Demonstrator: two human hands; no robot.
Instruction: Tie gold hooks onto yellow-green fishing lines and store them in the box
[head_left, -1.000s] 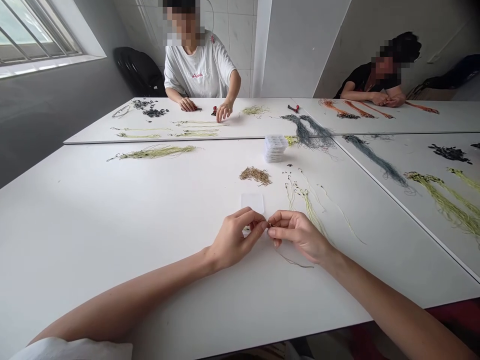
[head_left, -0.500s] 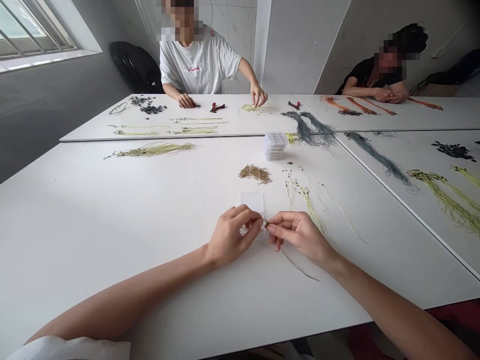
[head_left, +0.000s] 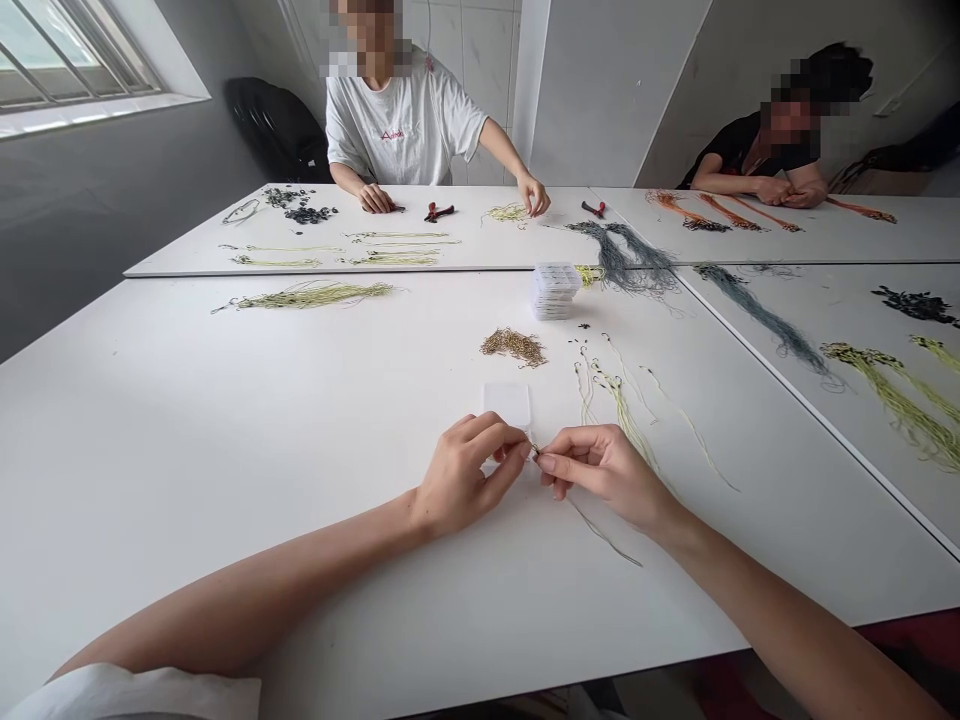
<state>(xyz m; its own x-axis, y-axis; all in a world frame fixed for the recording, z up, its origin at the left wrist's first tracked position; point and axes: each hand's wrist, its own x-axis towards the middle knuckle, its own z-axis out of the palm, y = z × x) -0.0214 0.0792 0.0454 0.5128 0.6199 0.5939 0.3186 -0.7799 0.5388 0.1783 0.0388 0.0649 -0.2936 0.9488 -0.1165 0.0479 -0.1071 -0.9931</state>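
My left hand [head_left: 465, 477] and my right hand [head_left: 604, 475] meet over the white table [head_left: 315, 420], fingertips pinching a tiny metal hook [head_left: 534, 451]. A thin dark line [head_left: 604, 533] trails from my right hand toward the table's near edge. Just above my left hand lies a flat clear plastic box [head_left: 507, 405]. Pale green lines with small hooks [head_left: 622, 430] lie beyond my right hand. A pile of small brass hooks [head_left: 514, 346] sits farther ahead.
A stack of clear plastic boxes [head_left: 555, 292] stands by the table join. Bundled green, grey and orange lines lie across adjoining tables. A co-worker [head_left: 401, 130] sits opposite, near red-handled pliers [head_left: 439, 211]. Another co-worker [head_left: 750, 150] sits at the far right.
My hands stay together, with the trailing line swung slightly. The view has shifted a little. The co-worker's hand opposite has moved right, onto a small bundle of green line.
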